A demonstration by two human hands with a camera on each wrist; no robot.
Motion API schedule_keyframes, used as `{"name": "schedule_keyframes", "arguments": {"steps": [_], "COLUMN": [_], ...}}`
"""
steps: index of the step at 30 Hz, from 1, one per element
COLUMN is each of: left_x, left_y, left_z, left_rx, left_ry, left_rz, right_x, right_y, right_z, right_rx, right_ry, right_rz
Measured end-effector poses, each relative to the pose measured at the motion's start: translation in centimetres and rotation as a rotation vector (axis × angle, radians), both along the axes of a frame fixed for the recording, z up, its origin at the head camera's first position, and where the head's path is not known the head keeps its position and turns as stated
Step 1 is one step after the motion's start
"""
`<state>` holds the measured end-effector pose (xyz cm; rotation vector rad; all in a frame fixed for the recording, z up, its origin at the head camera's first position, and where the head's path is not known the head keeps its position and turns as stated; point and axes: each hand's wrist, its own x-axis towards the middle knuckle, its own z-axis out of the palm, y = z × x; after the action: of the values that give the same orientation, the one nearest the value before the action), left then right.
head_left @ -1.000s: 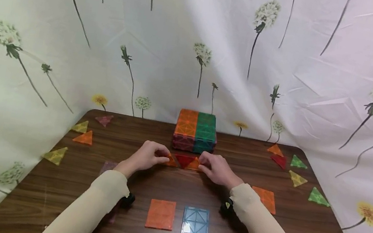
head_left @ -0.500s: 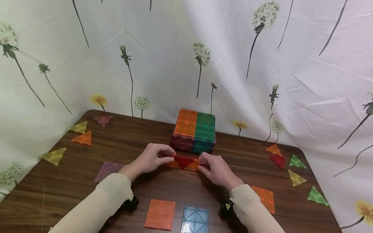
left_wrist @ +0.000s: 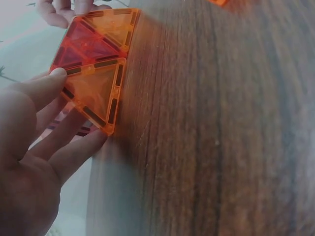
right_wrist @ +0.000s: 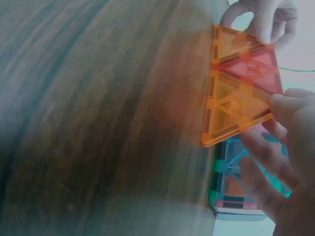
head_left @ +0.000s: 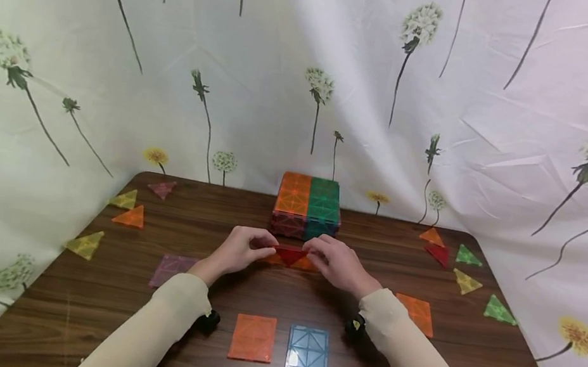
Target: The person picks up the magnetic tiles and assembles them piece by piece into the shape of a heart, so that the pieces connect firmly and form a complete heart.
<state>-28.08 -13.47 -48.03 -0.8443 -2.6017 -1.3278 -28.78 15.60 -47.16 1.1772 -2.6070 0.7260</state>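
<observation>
A red triangular magnetic tile (head_left: 290,255) stands point down between two orange triangular tiles, forming a low upright strip on the table. My left hand (head_left: 241,252) pinches the left orange tile (left_wrist: 95,91) near its upper corner, thumb in front and fingers behind, as the left wrist view shows. The right orange tile (right_wrist: 234,103) is pinched at its top by my right hand (head_left: 340,265), with the thumb beside the red tile's corner. In both wrist views the tiles' edges touch. The fingertips partly cover the strip in the head view.
Just behind the strip stands a box of orange, green and purple square tiles (head_left: 308,202). Nearer lie an orange square (head_left: 253,338) and a blue square (head_left: 308,350). A purple square (head_left: 173,270), another orange square (head_left: 416,314) and several loose triangles lie toward both sides.
My left hand has shifted right, bringing its orange tile against the red one. The right hand has moved slightly left and up along the strip.
</observation>
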Motion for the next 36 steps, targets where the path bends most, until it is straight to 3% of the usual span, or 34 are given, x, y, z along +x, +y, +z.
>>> {"name": "schedule_keyframes", "arguments": {"steps": [11,18,23,29,31,36], "left_x": [0.0,0.4,1.2,2.4,3.1,5.2], "left_y": [-0.7,-4.1,-8.6,-16.2,-18.8,-24.4], "left_z": [0.5,1.5,2.2,1.8,1.7,1.0], "left_rx": [-0.038,-0.026,-0.051,-0.17,-0.233,-0.457], "left_ry": [-0.027,-0.003,0.09,0.218,0.205,0.048], "left_rz": [-0.026,0.001,0.126,0.382,0.472,0.631], "right_x": [-0.7,-0.8,-0.7,-0.1,0.0,-0.2], "right_y": [0.2,0.6,1.0,2.8,3.6,5.9], "right_z": [-0.3,-0.3,-0.4,0.8,1.4,3.2], "right_rx": [-0.016,-0.025,-0.05,-0.158,-0.194,-0.261], "right_ry": [-0.05,-0.086,-0.077,-0.091,-0.084,-0.019], "right_rz": [0.033,0.015,0.032,0.029,0.01,-0.071]}}
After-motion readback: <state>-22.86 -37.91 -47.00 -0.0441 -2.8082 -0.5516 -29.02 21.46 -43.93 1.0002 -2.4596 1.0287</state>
